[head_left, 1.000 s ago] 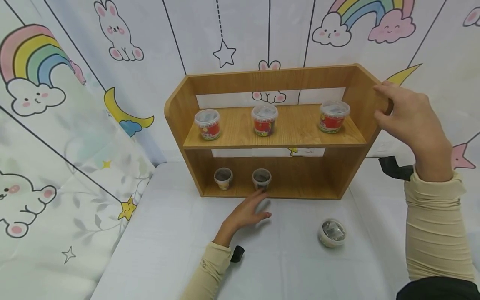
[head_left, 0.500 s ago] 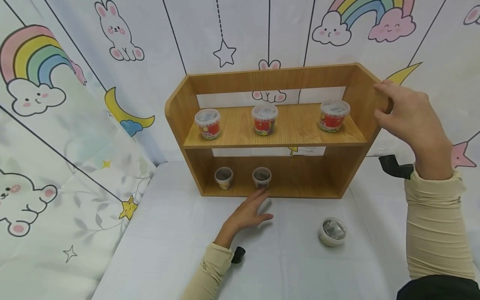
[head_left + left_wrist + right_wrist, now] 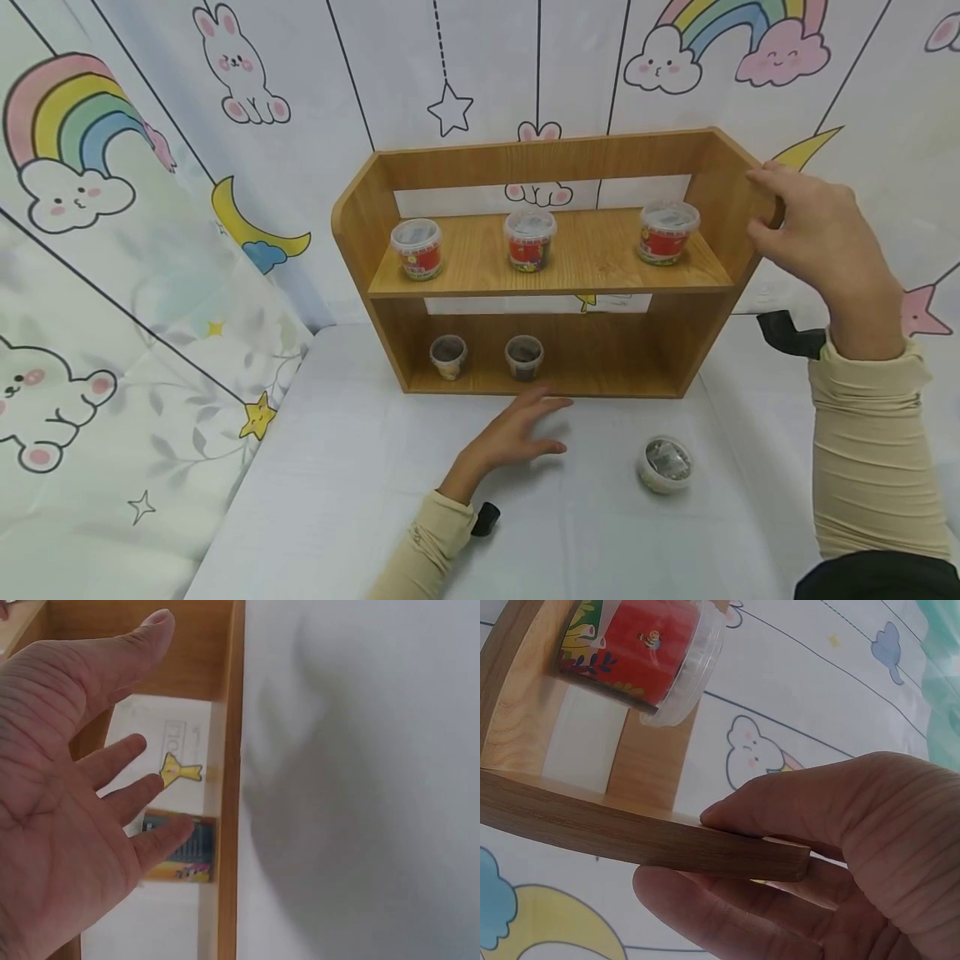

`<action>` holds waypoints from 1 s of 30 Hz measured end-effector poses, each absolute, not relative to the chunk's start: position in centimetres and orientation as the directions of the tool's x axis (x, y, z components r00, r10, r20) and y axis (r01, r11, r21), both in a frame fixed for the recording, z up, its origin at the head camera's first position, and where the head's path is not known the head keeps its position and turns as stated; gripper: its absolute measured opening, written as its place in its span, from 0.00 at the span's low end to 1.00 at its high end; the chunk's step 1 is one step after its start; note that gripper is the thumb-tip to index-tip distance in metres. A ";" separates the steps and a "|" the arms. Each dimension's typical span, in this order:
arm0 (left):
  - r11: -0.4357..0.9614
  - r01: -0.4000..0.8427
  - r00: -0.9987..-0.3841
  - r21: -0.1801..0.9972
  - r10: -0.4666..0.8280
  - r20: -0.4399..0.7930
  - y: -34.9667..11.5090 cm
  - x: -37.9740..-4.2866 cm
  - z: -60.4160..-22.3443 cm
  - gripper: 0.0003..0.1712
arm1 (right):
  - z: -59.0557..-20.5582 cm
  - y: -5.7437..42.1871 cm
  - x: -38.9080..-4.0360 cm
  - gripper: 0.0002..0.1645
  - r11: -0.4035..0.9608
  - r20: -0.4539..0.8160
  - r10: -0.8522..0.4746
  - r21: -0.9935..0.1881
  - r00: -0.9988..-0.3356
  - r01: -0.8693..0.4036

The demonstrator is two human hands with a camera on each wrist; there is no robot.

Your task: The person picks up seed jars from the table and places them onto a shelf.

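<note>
A two-tier wooden shelf (image 3: 600, 386) stands at the back of the white table. My right hand (image 3: 825, 233) grips its right side panel, with thumb and fingers on either face in the right wrist view. My left hand (image 3: 513, 437) hovers in front of the bottom board, fingers spread and holding nothing. Just behind its fingertips a small cup (image 3: 524, 358) is on the lower tier, with a second small cup (image 3: 448, 357) to its left. On the upper tier sit three lidded tubs with red labels: a left tub (image 3: 416, 248), a middle tub (image 3: 529, 240) and a right tub (image 3: 667, 233).
On the table (image 3: 585, 533), in front of the shelf's right half, sits a small round tub (image 3: 665, 465) with a shiny top. Behind the shelf hangs a cloth backdrop (image 3: 480, 75) printed with rabbits, rainbows and stars; it continues along the left side.
My left hand has drawn away from the middle lower cup, moving slightly right and opening its fingers wider. The cup stays in place, and my right hand keeps its grip on the shelf.
</note>
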State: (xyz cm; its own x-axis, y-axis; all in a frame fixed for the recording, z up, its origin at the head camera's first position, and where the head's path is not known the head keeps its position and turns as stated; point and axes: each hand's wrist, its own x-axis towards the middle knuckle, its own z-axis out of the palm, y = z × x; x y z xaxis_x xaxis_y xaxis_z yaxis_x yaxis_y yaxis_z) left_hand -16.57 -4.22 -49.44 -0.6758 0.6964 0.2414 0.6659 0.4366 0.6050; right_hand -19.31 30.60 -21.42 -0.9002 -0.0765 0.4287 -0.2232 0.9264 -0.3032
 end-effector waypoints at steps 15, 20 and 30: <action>0.358 0.698 -0.602 0.620 0.762 0.238 -1.7 -15.3 -50.2 0.38 | -21.5 30.6 -19.4 0.35 0.929 0.446 -0.078 -0.291 -0.892 -0.227; 0.316 0.729 -0.555 0.608 0.793 0.253 -0.6 -14.9 -50.5 0.38 | -21.6 30.6 -19.3 0.35 0.930 0.448 -0.083 -0.287 -0.890 -0.231; 0.214 0.755 -0.490 0.619 0.812 0.317 1.1 -14.5 -50.9 0.38 | -21.6 30.6 -19.3 0.35 0.930 0.449 -0.077 -0.289 -0.890 -0.226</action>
State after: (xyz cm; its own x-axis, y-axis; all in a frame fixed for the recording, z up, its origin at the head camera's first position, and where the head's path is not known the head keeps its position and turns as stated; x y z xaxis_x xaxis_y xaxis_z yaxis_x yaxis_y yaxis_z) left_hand -14.53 1.12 -50.90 -0.4900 0.8121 0.3167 0.7553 0.2142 0.6193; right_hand -19.35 30.56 -21.62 -0.8900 -0.0773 0.4493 -0.2265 0.9303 -0.2885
